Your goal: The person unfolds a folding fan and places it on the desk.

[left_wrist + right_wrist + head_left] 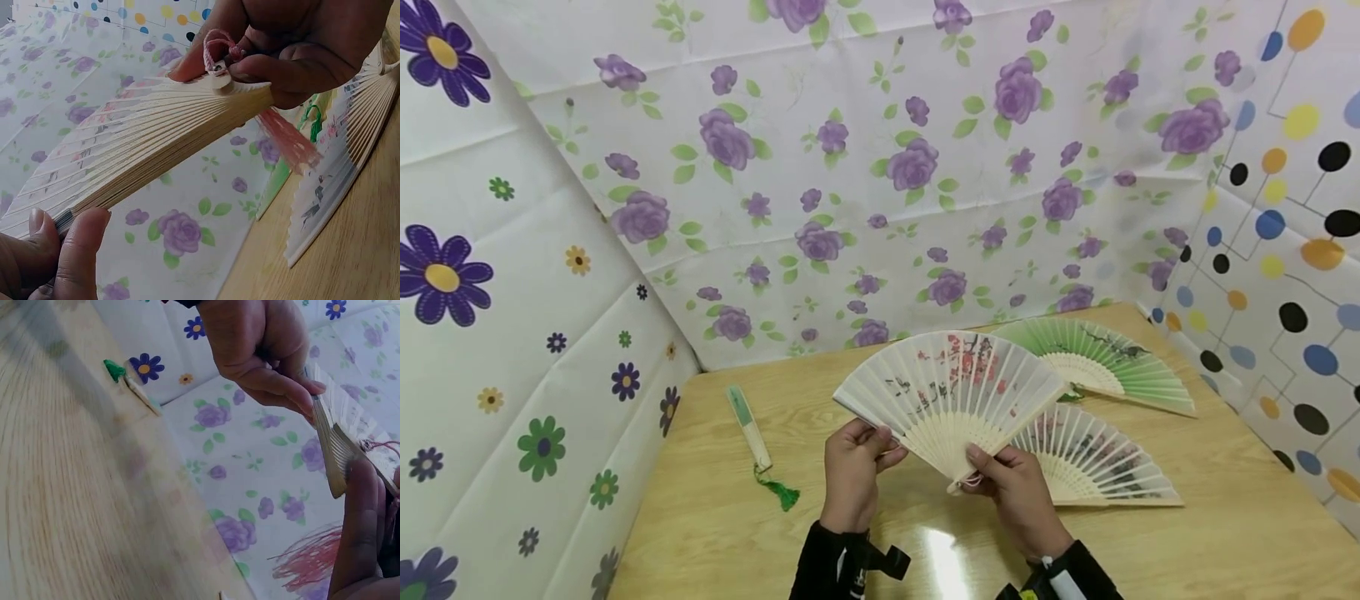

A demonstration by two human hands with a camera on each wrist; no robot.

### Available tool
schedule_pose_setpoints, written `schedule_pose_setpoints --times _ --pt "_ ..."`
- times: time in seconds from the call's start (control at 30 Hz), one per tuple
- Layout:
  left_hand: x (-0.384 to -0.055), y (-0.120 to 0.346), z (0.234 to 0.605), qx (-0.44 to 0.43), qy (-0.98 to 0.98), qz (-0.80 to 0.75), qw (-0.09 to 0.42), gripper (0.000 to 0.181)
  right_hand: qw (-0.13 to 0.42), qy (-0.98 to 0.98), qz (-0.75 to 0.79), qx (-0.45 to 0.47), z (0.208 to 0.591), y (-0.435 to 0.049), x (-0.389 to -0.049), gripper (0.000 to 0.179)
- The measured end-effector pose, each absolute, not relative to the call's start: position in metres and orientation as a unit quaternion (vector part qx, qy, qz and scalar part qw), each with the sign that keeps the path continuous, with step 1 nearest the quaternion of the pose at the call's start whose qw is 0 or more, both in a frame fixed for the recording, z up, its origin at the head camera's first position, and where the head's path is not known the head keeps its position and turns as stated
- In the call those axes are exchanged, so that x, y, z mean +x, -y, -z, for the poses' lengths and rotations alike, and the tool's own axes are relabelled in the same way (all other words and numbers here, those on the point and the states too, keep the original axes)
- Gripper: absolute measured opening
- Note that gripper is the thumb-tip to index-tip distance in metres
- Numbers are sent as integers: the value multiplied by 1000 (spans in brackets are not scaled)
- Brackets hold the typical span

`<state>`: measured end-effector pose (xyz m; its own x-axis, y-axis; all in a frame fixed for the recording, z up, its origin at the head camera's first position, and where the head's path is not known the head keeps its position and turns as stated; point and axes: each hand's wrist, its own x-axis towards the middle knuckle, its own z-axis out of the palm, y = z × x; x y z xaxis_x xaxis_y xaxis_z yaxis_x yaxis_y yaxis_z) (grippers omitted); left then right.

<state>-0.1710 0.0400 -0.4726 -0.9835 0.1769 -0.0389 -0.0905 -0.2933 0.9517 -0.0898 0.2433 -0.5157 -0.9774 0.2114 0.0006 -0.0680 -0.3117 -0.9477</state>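
A white folding fan with red blossoms and pale ribs is spread wide above the table, held in both hands. My left hand pinches its left outer edge between thumb and fingers. At the pivot end, my right hand grips the fan, thumb on top of the ribs. The left wrist view shows a pink cord looped at the pivot and a pink tassel hanging below the right hand. On that side the ribs lie stacked close together.
An open green fan and another open white fan lie at the right of the wooden table. A closed fan with a green tassel lies at the left. Patterned sheets surround the table's back and sides.
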Motion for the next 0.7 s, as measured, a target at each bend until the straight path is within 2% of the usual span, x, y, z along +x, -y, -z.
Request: schedule_pose_setpoints --times 0.2,0.5,0.7 --pt "-169 -44 475 29 -563 -823 73 12 135 559 -809 -121 514 -233 -87 35" --pt "-168 -45 479 15 -551 -831 71 9 121 553 -815 -124 518 -238 -88 36" --pt "-171 -46 482 15 -546 -834 74 11 135 536 -822 -135 518 -237 -92 33"
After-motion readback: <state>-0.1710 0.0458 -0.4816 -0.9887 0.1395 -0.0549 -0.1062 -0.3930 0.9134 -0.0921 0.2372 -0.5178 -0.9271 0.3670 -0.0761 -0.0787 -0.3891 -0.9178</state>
